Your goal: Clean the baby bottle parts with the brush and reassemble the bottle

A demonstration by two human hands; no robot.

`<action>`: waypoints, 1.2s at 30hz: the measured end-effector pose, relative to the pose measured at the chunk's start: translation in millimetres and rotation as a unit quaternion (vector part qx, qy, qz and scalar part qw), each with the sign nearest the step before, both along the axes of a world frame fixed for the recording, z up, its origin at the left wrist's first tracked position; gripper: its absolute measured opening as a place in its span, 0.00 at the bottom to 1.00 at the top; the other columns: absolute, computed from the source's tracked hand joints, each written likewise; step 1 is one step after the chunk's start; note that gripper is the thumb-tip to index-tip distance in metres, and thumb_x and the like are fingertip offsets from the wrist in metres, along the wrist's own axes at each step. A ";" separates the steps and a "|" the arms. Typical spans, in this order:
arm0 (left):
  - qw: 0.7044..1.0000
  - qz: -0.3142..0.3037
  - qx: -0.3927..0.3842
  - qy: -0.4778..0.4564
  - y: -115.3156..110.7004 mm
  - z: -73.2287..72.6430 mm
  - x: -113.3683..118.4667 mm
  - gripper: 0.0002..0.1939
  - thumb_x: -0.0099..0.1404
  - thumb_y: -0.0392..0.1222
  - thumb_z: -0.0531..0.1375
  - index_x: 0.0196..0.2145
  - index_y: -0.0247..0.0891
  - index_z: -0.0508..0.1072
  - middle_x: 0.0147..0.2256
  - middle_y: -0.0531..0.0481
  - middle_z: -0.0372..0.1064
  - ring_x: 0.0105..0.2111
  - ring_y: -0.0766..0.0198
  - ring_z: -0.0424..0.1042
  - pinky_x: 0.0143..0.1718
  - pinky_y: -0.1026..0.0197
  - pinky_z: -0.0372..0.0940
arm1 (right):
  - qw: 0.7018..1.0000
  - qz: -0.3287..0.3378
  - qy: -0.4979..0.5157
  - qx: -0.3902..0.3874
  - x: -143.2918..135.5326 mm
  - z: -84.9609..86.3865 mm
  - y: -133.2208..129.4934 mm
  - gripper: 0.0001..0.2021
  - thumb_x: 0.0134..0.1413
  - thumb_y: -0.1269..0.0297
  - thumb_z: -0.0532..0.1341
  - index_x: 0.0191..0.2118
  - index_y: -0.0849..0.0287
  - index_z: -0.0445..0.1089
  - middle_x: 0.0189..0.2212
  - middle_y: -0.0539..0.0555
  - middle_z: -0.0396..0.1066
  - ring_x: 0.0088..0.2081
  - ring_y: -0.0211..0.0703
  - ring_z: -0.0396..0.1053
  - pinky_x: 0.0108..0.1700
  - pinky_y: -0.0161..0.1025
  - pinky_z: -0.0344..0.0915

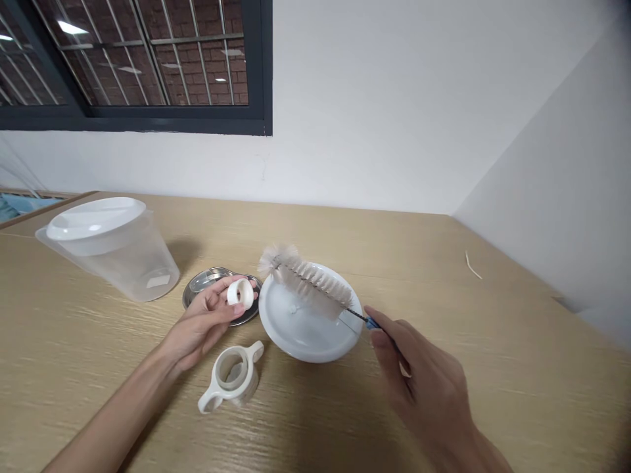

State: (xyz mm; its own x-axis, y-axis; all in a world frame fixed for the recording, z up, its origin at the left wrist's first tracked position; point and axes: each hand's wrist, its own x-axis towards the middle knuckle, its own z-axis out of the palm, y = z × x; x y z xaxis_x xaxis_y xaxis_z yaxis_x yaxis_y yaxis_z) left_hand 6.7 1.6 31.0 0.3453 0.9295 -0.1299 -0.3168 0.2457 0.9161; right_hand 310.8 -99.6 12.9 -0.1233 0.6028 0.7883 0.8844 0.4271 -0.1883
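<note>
Between the fingers and thumb of my left hand [210, 318] is a small white ring [240, 295], its opening facing me. My right hand [419, 368] grips the blue handle of a bottle brush [313, 279] with a twisted wire stem. The brush's pale bristles extend leftward above a white bowl [310, 341]. A round metal tray [190, 292] lies partly hidden behind my left hand, with a shiny clear or metal piece on it. Nearer to me stands a white two-handled ring-shaped piece [231, 378], with a translucent lower part.
At the left stands a translucent plastic pitcher [133, 256] with a white lid. A thin pale strip [473, 266] lies at the right of the wooden table [493, 368]. A white wall [355, 131] and a barred window [162, 59] rise behind.
</note>
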 end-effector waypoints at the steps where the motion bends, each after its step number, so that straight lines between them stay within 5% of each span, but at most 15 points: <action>1: 1.000 -0.003 0.002 0.000 0.1 -0.1 0.3 0.25 0.55 0.35 0.74 0.50 0.41 0.76 0.48 0.48 0.77 0.49 0.66 0.75 0.52 0.71 0.67 | 1.000 0.000 -0.001 -0.002 -0.3 0.9 -0.2 0.13 0.68 0.71 0.56 0.54 0.66 0.70 0.29 0.49 0.70 0.22 0.29 0.60 0.28 0.29 0.59; 12: 0.998 0.009 0.054 0.013 2.1 -6.1 -0.7 0.27 0.46 0.40 0.79 0.44 0.37 0.78 0.35 0.48 0.80 0.35 0.65 0.77 0.40 0.68 0.70 | 0.999 0.053 -0.014 -0.002 -10.7 -1.8 1.3 0.16 0.66 0.75 0.58 0.58 0.65 0.67 0.31 0.51 0.72 0.27 0.33 0.69 0.30 0.31 0.62; 20: 0.998 0.001 0.045 0.050 2.4 -5.7 -1.7 0.28 0.48 0.47 0.78 0.46 0.38 0.78 0.37 0.45 0.82 0.39 0.60 0.80 0.40 0.67 0.69 | 0.998 -0.004 -0.056 0.031 -7.5 -1.5 3.0 0.17 0.65 0.75 0.60 0.58 0.66 0.69 0.27 0.48 0.69 0.24 0.31 0.63 0.29 0.32 0.57; 36: 0.996 0.008 0.047 0.072 3.1 -7.1 -3.0 0.31 0.46 0.51 0.78 0.47 0.38 0.80 0.37 0.44 0.83 0.38 0.58 0.80 0.40 0.65 0.69 | 0.997 -0.007 -0.071 0.031 -6.2 1.8 1.8 0.14 0.66 0.73 0.59 0.55 0.64 0.70 0.25 0.47 0.69 0.23 0.31 0.63 0.28 0.33 0.55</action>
State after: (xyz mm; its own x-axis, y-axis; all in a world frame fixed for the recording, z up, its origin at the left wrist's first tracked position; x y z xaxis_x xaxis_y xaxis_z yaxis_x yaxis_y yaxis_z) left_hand 3.8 4.7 23.8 0.3140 0.9453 -0.0889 -0.1838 0.1524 0.9711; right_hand 304.6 -97.7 14.7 -0.2274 0.5565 0.7991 0.9062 0.4213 -0.0355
